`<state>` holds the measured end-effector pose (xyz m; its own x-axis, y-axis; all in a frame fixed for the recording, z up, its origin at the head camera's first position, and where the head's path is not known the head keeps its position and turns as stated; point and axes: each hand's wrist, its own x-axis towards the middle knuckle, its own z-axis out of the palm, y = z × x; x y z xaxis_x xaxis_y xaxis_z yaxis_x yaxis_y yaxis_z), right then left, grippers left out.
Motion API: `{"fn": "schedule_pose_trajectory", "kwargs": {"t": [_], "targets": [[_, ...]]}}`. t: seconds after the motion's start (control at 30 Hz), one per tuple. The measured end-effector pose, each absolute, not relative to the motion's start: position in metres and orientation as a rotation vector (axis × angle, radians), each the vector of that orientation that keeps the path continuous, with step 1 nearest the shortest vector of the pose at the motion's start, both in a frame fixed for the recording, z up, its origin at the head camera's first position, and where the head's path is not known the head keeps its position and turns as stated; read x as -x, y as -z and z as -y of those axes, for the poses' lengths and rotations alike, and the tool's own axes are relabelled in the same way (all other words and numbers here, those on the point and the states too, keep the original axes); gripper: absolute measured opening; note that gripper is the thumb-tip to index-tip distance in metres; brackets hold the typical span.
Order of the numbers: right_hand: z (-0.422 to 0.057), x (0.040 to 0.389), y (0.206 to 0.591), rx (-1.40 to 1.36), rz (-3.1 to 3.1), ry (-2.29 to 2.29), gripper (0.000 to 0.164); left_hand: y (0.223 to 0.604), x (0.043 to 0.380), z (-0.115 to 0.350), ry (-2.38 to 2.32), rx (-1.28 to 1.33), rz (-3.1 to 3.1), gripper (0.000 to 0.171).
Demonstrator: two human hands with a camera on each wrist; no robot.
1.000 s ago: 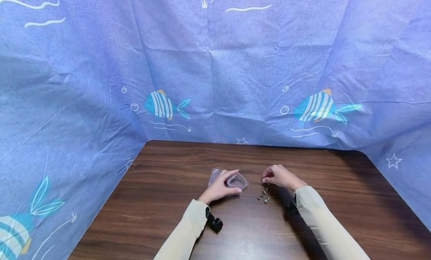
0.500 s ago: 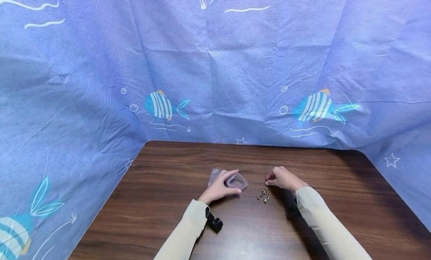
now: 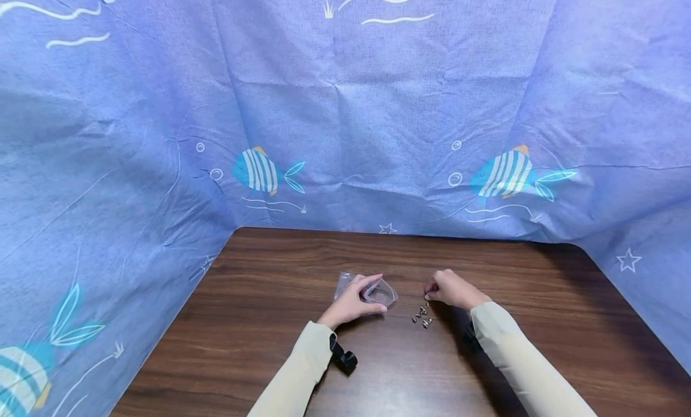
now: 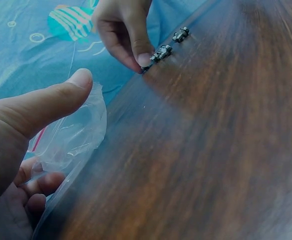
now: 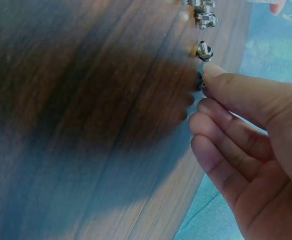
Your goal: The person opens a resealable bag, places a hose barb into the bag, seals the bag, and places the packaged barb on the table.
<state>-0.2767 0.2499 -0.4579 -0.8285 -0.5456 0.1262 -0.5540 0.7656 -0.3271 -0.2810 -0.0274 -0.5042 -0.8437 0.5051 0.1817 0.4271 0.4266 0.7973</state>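
Left of the table's middle, my left hand (image 3: 353, 301) holds a clear zip bag (image 3: 382, 292), thumb and fingers spread at its gaping mouth. The bag's red seal strip (image 4: 39, 140) shows in the left wrist view. To the right, my right hand (image 3: 453, 289) is low over the table at the far end of a small group of shiny metal pieces (image 3: 423, 314). Its thumb and index finger pinch one small metal piece (image 5: 201, 83), mostly hidden by the fingertips. Several others lie loose beside it, one metal piece (image 5: 204, 51) just past the thumb tip.
The brown wood-grain table (image 3: 259, 333) has its far edge along a blue fish-print cloth (image 3: 345, 117) that hangs behind and at the sides. A black wrist strap with a camera (image 3: 344, 357) sits on the left forearm, close above the table.
My right hand has come down slightly toward the metal pieces, and its thumb and index finger have closed at the group's far end. The left hand and bag stay in place.
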Motion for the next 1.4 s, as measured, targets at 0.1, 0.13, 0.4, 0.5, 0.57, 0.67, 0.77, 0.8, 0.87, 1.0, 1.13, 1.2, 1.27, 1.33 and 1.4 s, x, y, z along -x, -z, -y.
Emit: {"fn": "schedule_pose_trajectory", "kwargs": {"t": [0.1, 0.13, 0.4, 0.5, 0.57, 0.67, 0.77, 0.8, 0.87, 1.0, 1.13, 1.2, 1.27, 1.33, 1.4], "targets": [[-0.248, 0.276, 0.457, -0.920, 2.926, -0.538, 0.008, 0.504, 0.280, 0.028, -1.407, -0.845, -2.573, 0.075], [-0.248, 0.276, 0.457, -0.922, 2.927, -0.533, 0.008, 0.504, 0.280, 0.028, -1.408, -0.847, -2.572, 0.075], [-0.248, 0.279, 0.456, -0.940, 2.942, -0.487, 0.009, 0.504, 0.281, 0.029, -1.410, -0.845, -2.564, 0.075], [-0.248, 0.280, 0.455, -0.948, 2.949, -0.482, 0.010, 0.504, 0.282, 0.028, -1.414, -0.845, -2.566, 0.075], [-0.247, 0.281, 0.454, -0.957, 2.941, -0.483, 0.009, 0.505, 0.283, 0.028, -1.416, -0.842, -2.568, 0.075], [-0.246, 0.281, 0.452, -0.971, 2.930, -0.481, 0.007, 0.505, 0.283, 0.027, -1.416, -0.838, -2.571, 0.075], [-0.244, 0.281, 0.448, -0.974, 2.930, -0.478, 0.005, 0.506, 0.283, 0.027, -1.420, -0.840, -2.570, 0.075], [-0.243, 0.281, 0.446, -0.981, 2.926, -0.474, 0.005, 0.506, 0.283, 0.027, -1.419, -0.840, -2.571, 0.075], [-0.241, 0.281, 0.443, -0.994, 2.916, -0.476, 0.006, 0.506, 0.283, 0.028, -1.418, -0.843, -2.573, 0.075], [-0.236, 0.281, 0.438, -1.035, 2.868, -0.493, 0.005, 0.507, 0.282, 0.028, -1.412, -0.843, -2.579, 0.074], [-0.231, 0.282, 0.435, -1.048, 2.832, -0.486, 0.006, 0.507, 0.282, 0.028, -1.412, -0.847, -2.584, 0.074], [-0.228, 0.282, 0.432, -1.059, 2.813, -0.467, 0.007, 0.507, 0.282, 0.028, -1.417, -0.853, -2.586, 0.074], [-0.224, 0.282, 0.430, -1.080, 2.796, -0.455, 0.007, 0.507, 0.283, 0.027, -1.415, -0.855, -2.591, 0.074], [-0.221, 0.282, 0.427, -1.085, 2.794, -0.453, 0.006, 0.507, 0.283, 0.027, -1.415, -0.852, -2.593, 0.074], [-0.217, 0.282, 0.425, -1.083, 2.794, -0.467, 0.006, 0.508, 0.284, 0.027, -1.411, -0.850, -2.596, 0.074]]}}
